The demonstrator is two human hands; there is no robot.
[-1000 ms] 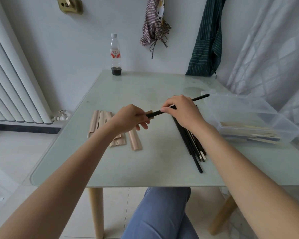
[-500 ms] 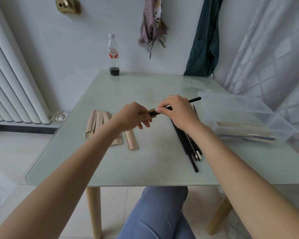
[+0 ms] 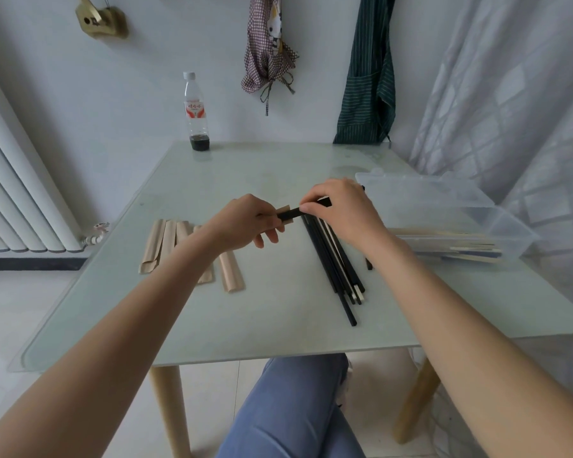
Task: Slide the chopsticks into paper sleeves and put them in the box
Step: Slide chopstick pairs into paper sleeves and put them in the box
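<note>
- Chopsticks (image 3: 293, 212), black, are held above the middle of the table, long axis running roughly left to right with the right end tilted slightly away; the left end sits inside the mouth of a tan paper sleeve (image 3: 286, 214), and only a short dark length shows between the two hands.
- Left hand (image 3: 245, 223) is closed around the sleeve, thumb and forefinger pinching near its open end, the other fingers curled underneath (most of the sleeve is hidden in the palm).
- Right hand (image 3: 339, 209) is closed on the chopsticks, fingertips pinched on them just beside the sleeve's mouth; the far end pokes out past the knuckles toward the box.
- Loose chopsticks (image 3: 336, 266) lie in a bundle on the table below the right hand, long axis running near to far, near ends fanned slightly.
- Empty sleeves (image 3: 166, 242) lie side by side to the left, partly under the left forearm, also running near to far.
- Clear plastic box (image 3: 477, 213) stands at the right edge of the glass table (image 3: 278, 325), with sleeved pairs lying flat inside.
- Bottle (image 3: 197, 114) with dark liquid at its bottom stands upright at the far edge, well apart from everything else.
</note>
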